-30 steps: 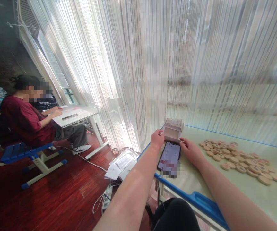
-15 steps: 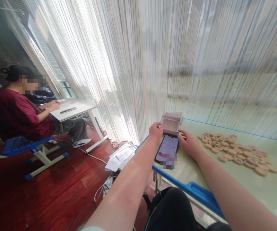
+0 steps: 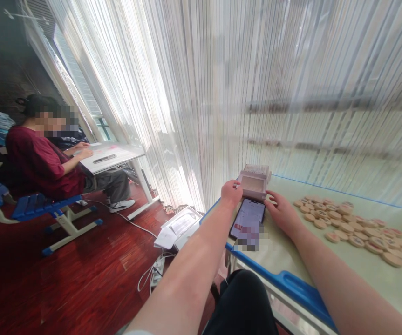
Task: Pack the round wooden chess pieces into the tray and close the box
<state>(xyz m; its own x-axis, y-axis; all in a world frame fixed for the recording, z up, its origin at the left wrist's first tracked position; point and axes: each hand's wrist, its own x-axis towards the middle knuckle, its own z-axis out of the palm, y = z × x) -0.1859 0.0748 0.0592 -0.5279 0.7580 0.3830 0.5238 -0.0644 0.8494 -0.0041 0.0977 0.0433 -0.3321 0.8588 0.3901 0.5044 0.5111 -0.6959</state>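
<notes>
A small pale box [image 3: 254,195], open towards me, is at the far left part of the desk, with a raised back part or lid behind it. My left hand [image 3: 231,191] is closed on its left side, fingers curled at the edge. At the box's near right corner, my right hand [image 3: 282,213] has its fingertips against the side. Between my forearms lies a phone [image 3: 246,218] with its screen lit, partly blurred out. Many round wooden xiangqi-like pieces [image 3: 350,225] are spread to the right of my right hand; their markings are hard to read.
The desk [image 3: 298,260] has a blue front rim close to my knee. A string curtain [image 3: 218,93] hangs behind it. On the floor to the left are a white tray with papers [image 3: 180,225] and cables. Further left, a person in a dark red shirt [image 3: 40,153] sits at another table.
The view has shifted slightly, so everything appears a little further right or lower. Both hands stay at the box; the right fingers look slightly more spread.
</notes>
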